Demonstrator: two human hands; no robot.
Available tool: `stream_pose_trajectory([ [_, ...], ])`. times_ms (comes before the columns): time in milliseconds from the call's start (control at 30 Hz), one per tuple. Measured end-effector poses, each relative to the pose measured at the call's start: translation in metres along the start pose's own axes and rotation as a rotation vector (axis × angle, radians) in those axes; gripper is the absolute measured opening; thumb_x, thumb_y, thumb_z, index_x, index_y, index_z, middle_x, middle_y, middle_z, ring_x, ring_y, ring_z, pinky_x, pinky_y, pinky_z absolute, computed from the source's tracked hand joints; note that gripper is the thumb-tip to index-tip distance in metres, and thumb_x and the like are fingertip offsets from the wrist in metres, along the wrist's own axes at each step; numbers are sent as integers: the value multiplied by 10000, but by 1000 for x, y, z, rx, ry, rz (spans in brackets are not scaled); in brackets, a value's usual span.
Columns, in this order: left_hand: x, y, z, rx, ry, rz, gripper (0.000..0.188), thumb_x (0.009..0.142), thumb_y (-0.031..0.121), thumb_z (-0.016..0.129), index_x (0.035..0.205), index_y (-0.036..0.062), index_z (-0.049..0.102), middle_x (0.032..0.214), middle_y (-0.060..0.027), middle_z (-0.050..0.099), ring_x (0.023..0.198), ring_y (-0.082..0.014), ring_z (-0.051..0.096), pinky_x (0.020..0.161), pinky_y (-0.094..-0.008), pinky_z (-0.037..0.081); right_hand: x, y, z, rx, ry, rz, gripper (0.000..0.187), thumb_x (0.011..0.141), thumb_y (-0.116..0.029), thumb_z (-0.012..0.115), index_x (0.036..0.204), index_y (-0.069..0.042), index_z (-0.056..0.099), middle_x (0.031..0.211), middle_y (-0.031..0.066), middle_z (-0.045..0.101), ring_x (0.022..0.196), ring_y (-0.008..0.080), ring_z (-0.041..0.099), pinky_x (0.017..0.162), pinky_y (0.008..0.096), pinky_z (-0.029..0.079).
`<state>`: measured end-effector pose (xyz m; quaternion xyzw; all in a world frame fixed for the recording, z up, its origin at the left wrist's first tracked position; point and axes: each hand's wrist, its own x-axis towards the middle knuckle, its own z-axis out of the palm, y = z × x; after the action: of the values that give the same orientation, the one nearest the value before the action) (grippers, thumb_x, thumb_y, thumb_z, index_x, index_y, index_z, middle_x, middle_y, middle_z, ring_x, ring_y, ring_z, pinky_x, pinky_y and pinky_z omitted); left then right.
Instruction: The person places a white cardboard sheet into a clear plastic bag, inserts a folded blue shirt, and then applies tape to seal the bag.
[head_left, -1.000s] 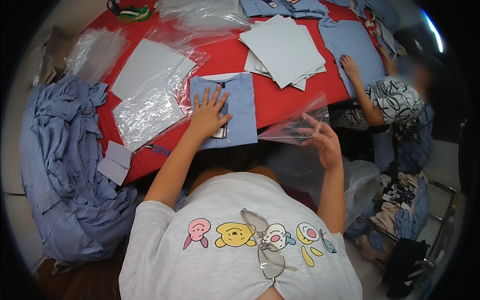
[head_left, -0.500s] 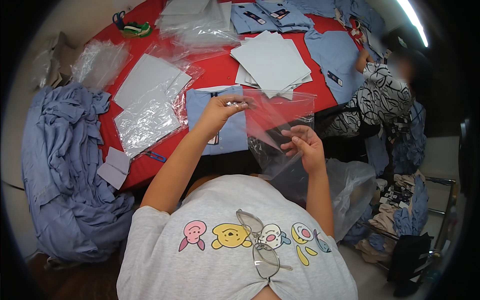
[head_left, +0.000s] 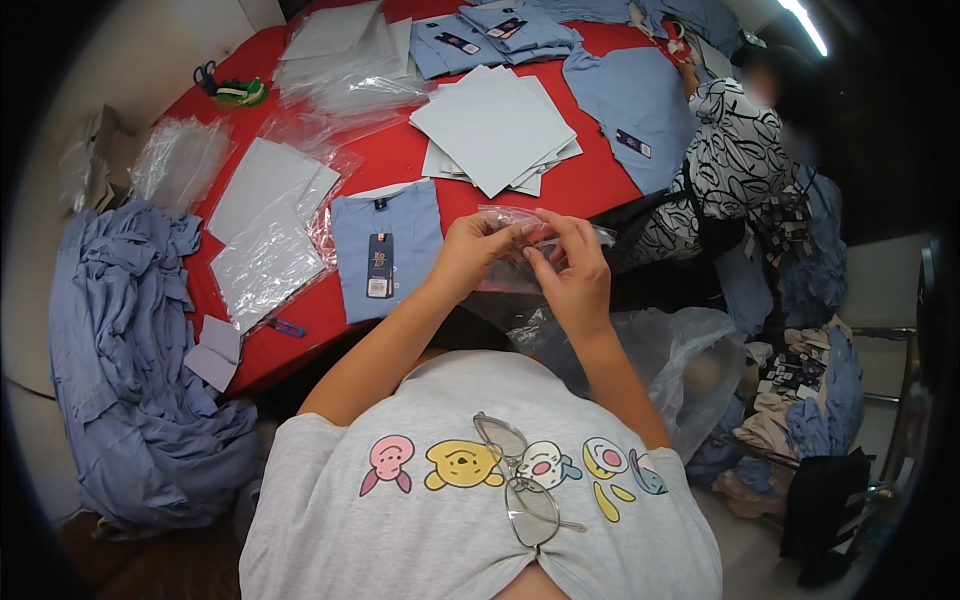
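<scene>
A clear plastic bag (head_left: 508,280) is between my two hands, just off the table's front edge. My left hand (head_left: 478,252) pinches one side of it between thumb and fingers. Close beside it, my right hand (head_left: 577,262) grips the bag's upper part, thumb and fingertips together; part of the plastic is hidden behind the fingers. Left of my hands a folded light-blue shirt (head_left: 418,235) lies flat on the table with a dark hang tag (head_left: 380,258) on its front. My hands do not touch the shirt.
The red table (head_left: 300,350) carries a stack of white boards (head_left: 495,130), bagged boards (head_left: 265,255), clear bags (head_left: 345,85), folded shirts (head_left: 445,48) and a green tape dispenser (head_left: 242,92). Blue garments (head_left: 140,370) hang at left. Another person (head_left: 740,150) works at right.
My hands have come together, gathering the bag that was spread between them. My left hand has moved off the shirt, showing its tag. The view has shifted slightly right.
</scene>
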<state>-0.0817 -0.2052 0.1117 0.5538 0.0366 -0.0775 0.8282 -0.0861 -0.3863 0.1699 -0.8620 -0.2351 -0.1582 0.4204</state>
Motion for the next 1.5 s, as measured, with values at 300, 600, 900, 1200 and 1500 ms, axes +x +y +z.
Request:
stream_pose_trajectory([
  [300,-6,-3,0,244,-133,-59,268,953,126,831,1184,-7,800,956,-55,802,858,-116,731,804,-267,564,8,49,-1,361,-151,222,126,1000,-106,762,1070,-14,811,715,40,672,628,98,611,602,289,498],
  [600,-36,-34,-3,440,-30,-216,317,919,39,812,1231,-11,790,925,-45,784,816,-89,699,749,-261,541,5,107,4,595,-279,631,208,1074,-187,715,1048,8,781,686,16,677,571,43,589,531,214,448],
  [900,-33,-49,3,319,224,-97,264,976,77,765,1230,7,788,945,-53,742,760,-103,669,696,-279,532,3,119,-22,698,-149,525,214,1072,-208,735,1047,4,750,935,48,729,708,39,594,615,191,459],
  [1200,-39,-73,64,1101,-175,352,337,983,144,745,1302,45,700,1215,-137,682,1003,-366,732,840,-428,622,-17,90,-16,-69,-309,387,254,1007,-228,751,1121,-7,803,952,108,752,819,241,695,760,351,542],
  [1500,-2,-34,38,719,-40,396,287,943,-20,629,1214,10,719,1224,-129,725,1140,-279,705,985,-369,547,-33,120,-83,155,-524,-92,294,916,10,701,1137,-137,829,1064,52,811,1004,256,744,925,410,533],
])
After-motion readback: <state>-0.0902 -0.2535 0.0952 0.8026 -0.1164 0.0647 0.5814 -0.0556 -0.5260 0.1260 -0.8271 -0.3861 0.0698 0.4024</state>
